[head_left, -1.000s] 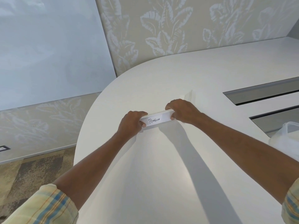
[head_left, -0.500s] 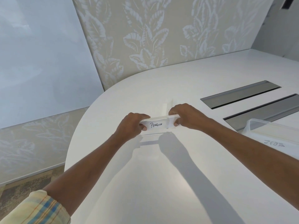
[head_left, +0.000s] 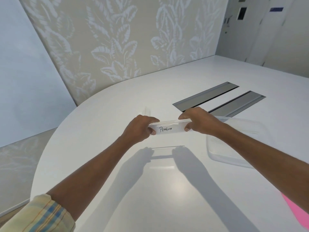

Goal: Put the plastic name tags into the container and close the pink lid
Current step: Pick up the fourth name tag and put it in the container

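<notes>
A clear plastic name tag (head_left: 168,128) with a white card reading "PENGUIN" hangs above the white table, held level by its two ends. My left hand (head_left: 138,128) grips its left end and my right hand (head_left: 197,122) grips its right end. Just right of the tag stands the clear plastic container (head_left: 234,153), open, partly behind my right forearm. A corner of the pink lid (head_left: 296,210) lies flat on the table at the lower right edge of the view. Another clear tag (head_left: 146,112) lies on the table behind my left hand.
The white table (head_left: 167,190) has a rounded left edge, with floor below it. Two grey recessed cable slots (head_left: 205,96) run diagonally behind the container. A leaf-patterned wall panel stands beyond the table.
Both hands have lifted the PENGUIN tag off the table and carried it right, toward the container. The view has swung right, bringing the container and the pink lid into sight.
</notes>
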A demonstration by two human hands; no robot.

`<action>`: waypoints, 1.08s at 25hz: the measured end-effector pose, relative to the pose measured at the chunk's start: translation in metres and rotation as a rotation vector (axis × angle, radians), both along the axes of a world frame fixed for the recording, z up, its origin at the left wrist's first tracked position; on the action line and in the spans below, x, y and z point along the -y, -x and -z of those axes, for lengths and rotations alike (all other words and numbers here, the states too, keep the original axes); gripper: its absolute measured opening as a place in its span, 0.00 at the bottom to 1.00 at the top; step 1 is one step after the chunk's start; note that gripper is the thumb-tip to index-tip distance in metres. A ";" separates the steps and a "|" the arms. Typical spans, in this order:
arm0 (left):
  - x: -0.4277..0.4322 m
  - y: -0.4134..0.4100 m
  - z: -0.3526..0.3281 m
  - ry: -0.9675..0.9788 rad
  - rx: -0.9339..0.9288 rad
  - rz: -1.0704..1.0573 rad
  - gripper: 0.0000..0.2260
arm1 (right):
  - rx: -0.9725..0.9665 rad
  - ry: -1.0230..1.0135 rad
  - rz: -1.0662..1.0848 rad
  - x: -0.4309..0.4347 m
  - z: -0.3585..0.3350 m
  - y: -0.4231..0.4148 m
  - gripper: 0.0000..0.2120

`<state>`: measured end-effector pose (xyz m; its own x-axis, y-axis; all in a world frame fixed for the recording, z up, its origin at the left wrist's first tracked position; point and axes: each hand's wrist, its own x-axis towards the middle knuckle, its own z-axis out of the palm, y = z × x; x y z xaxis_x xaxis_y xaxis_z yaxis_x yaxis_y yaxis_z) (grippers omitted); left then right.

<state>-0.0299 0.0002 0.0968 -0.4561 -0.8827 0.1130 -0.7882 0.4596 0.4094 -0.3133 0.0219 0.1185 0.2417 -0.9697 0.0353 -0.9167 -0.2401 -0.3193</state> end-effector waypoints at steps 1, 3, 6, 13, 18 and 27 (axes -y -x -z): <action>-0.001 0.012 -0.003 0.002 0.005 0.020 0.25 | 0.004 0.003 0.018 -0.005 -0.003 0.012 0.18; -0.002 0.037 -0.008 0.009 0.015 0.070 0.24 | 0.010 0.011 0.047 -0.015 -0.006 0.036 0.18; -0.005 0.073 -0.013 0.021 0.001 0.137 0.24 | 0.027 0.018 0.104 -0.029 -0.009 0.074 0.19; -0.006 0.160 -0.017 0.038 -0.002 0.240 0.21 | 0.078 0.031 0.229 -0.059 -0.014 0.155 0.19; -0.005 0.215 -0.013 0.010 -0.017 0.287 0.21 | 0.076 0.036 0.299 -0.075 -0.010 0.204 0.21; 0.009 0.275 0.003 -0.019 0.016 0.319 0.22 | 0.022 -0.022 0.331 -0.078 0.003 0.254 0.19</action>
<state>-0.3047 -0.0088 0.0942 -0.7121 -0.6966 0.0882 -0.6119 0.6772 0.4086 -0.5674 0.1002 0.1157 -0.0876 -0.9960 0.0153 -0.9367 0.0771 -0.3416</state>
